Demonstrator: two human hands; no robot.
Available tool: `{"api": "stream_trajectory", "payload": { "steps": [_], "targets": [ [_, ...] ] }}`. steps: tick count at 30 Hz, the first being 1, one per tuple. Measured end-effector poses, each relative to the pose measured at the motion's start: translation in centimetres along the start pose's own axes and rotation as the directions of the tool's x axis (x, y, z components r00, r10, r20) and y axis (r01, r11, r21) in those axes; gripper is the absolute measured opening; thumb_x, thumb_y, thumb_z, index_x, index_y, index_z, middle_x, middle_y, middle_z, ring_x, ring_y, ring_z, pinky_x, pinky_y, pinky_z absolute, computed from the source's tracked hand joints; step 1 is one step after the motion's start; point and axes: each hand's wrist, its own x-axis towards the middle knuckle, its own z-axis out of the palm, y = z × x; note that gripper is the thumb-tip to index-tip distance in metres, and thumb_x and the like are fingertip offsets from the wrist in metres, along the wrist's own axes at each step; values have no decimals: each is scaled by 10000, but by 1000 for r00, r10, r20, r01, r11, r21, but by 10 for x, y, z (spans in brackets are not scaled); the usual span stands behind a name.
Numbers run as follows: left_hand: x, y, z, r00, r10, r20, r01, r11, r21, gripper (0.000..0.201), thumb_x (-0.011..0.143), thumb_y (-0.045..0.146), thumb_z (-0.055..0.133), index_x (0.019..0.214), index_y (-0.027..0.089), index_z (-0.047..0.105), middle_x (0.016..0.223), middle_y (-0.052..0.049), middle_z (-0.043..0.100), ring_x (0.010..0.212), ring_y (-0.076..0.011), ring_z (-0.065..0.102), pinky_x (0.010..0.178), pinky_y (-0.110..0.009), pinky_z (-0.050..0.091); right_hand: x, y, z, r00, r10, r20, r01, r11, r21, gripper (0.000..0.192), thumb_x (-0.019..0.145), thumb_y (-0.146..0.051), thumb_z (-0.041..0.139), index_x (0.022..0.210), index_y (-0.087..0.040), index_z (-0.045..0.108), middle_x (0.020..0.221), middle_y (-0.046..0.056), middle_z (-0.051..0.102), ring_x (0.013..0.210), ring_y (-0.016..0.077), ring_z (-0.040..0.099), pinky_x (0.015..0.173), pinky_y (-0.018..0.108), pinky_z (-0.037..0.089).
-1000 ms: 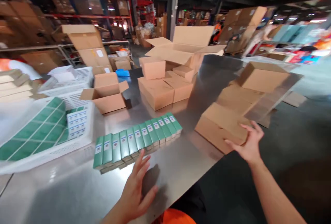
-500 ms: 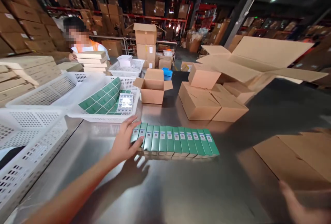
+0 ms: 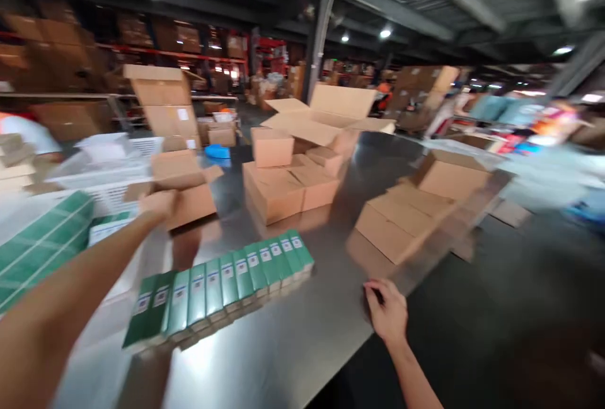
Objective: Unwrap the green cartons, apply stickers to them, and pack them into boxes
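My left hand (image 3: 161,205), blurred, is closed on the left side of a small open cardboard box (image 3: 193,204) with its flaps up. The fingertips are hard to make out there. In front of that box, a row of slim green boxes (image 3: 229,283) stands side by side on the metal table (image 3: 265,346), each with a white label on top. My right hand (image 3: 388,311) is at the table's right edge, fingers curled in, with nothing visible in them. It is apart from the flat-topped cardboard boxes (image 3: 401,217) beyond it.
Stacked closed cartons (image 3: 278,191) stand mid-table before a large open carton (image 3: 326,122). White baskets (image 3: 106,166) and green label sheets (image 3: 47,239) are at left. A person's sleeve (image 3: 31,135) shows at far left. The table edge drops off at right.
The view has swung right. My left hand has left the green boxes' left end and moved to the small open box, now turned at an angle. My right hand is away from the cardboard boxes at right.
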Motion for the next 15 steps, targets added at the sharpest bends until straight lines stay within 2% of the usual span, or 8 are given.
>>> {"api": "stream_trajectory", "payload": {
  "steps": [2,4,7,8,10,12,14,15],
  "targets": [
    [4,8,-1,1000,-13,-2,13,996,84,232,946,303,522,835,124,618,610,44,532,644,-147,535,774,-378,483,-6,1,3,999,41,-10,-42,999,-5,311,866,-449,527,748,-246,731,909,74,752,854,280,706,781,443,510],
    [5,30,-6,989,-21,-149,56,970,235,267,941,366,483,811,153,580,576,55,473,577,-125,431,697,-282,411,-12,4,6,997,81,-20,-81,997,12,289,877,-423,519,767,-245,718,939,61,749,896,265,698,824,435,494],
    [-14,91,-19,928,236,-290,-127,928,350,357,971,442,415,790,179,574,650,12,560,575,-142,445,592,-235,291,-19,6,8,990,134,-45,-132,990,59,247,870,-394,516,811,-237,698,930,57,743,896,256,687,844,430,484],
    [-27,118,-23,879,374,-296,-267,900,344,367,979,449,404,815,183,597,668,-5,590,600,-161,488,587,-248,299,-20,6,8,986,153,-61,-149,986,73,232,859,-389,521,835,-233,691,909,58,740,877,259,683,838,435,486],
    [-59,176,-28,709,630,-316,-548,775,314,346,997,404,407,976,167,658,719,-49,648,692,-210,582,629,-302,366,-23,5,10,977,191,-97,-181,978,99,218,838,-387,533,883,-227,674,871,61,732,839,268,671,817,449,495],
    [-95,235,-28,585,764,-272,-714,645,273,279,998,284,448,1137,175,664,692,-50,645,719,-229,620,666,-345,392,-25,5,12,965,224,-133,-208,970,126,226,830,-393,540,929,-222,651,860,66,725,823,273,662,795,457,510],
    [-130,285,-24,530,804,-270,-782,586,212,318,977,164,455,1243,163,630,671,-44,631,663,-216,617,632,-358,377,-27,5,14,954,252,-161,-227,961,156,243,836,-401,537,976,-220,620,871,72,717,831,272,659,789,459,526],
    [-146,304,-22,532,810,-249,-800,577,167,341,972,128,445,1265,154,617,703,-50,649,683,-212,632,638,-357,387,-28,5,15,948,265,-175,-235,957,173,257,841,-409,535,1001,-219,600,881,73,710,838,271,658,791,460,534]
  ]
}}
